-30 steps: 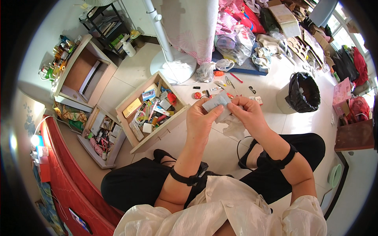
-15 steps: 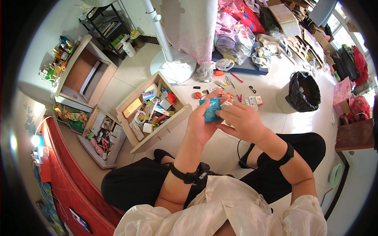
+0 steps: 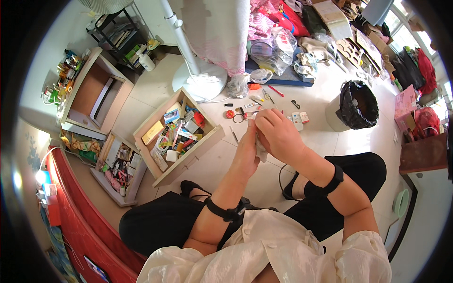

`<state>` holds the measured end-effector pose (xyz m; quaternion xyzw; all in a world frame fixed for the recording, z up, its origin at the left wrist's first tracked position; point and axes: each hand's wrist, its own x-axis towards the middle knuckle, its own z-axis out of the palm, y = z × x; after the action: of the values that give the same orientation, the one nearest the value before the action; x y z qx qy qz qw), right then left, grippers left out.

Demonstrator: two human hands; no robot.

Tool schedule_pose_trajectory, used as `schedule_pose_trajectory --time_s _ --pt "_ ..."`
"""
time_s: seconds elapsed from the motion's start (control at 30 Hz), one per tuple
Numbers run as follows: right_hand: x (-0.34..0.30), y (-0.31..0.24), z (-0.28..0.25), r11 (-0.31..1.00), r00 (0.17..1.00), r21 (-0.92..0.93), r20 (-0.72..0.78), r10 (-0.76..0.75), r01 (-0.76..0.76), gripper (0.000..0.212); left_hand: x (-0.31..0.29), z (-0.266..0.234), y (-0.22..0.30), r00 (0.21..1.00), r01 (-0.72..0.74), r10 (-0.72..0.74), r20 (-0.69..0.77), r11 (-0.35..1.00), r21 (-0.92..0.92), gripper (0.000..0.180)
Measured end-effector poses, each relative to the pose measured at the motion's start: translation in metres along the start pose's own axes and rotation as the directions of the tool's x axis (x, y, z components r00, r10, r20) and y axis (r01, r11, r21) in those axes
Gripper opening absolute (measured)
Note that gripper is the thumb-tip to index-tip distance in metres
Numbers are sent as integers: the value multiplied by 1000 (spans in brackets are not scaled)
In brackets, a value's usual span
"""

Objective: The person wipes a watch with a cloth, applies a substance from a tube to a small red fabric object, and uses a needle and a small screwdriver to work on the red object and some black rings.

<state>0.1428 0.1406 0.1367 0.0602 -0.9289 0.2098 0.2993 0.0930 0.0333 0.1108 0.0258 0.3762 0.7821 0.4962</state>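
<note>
My left hand [image 3: 246, 150] and my right hand [image 3: 279, 137] meet in front of me over the floor. Between them is a crumpled white tissue [image 3: 261, 152], mostly covered by the fingers. The right fingers are curled over it and press against the left hand from the right. The left hand is closed on its other side, thumb pointing up. No part of the teal packet shows; whether it is inside the tissue I cannot tell. Behind the hands, small items lie on the floor, among them a round red item [image 3: 230, 114], a black ring [image 3: 238, 118] and a white card [image 3: 297, 121].
Left of my hands stands a pulled-out wooden drawer [image 3: 211, 137] full of small items, with a second filled drawer [image 3: 133, 195] beyond it. A bin with a black liner [image 3: 347, 109] is at the right. A white stand base [image 3: 200, 85] and piled bags [image 3: 273, 54] are farther back.
The teal packet has gone out of sight. My right hand has closed in against the left, over the white tissue. The view has shifted slightly.
</note>
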Motion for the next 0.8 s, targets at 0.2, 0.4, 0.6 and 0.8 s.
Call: schedule_pose_trajectory --time_s 0.2,0.4,0.6,0.8 --pt "10 35 -31 950 974 -217 -85 212 -226 23 -2 5 10 986 -124 131 107 990 -72 39" --pt "-7 7 -4 988 993 -153 116 16 2 19 7 -15 10 997 -67 74 16 957 -282 39" --pt "-10 2 4 996 987 -52 146 -62 70 19 13 -23 11 983 -179 180 -23 941 -286 42" --pt "-18 32 23 981 908 -50 388 -156 190 20 26 -55 33 969 -247 243 -49 925 -289 42"
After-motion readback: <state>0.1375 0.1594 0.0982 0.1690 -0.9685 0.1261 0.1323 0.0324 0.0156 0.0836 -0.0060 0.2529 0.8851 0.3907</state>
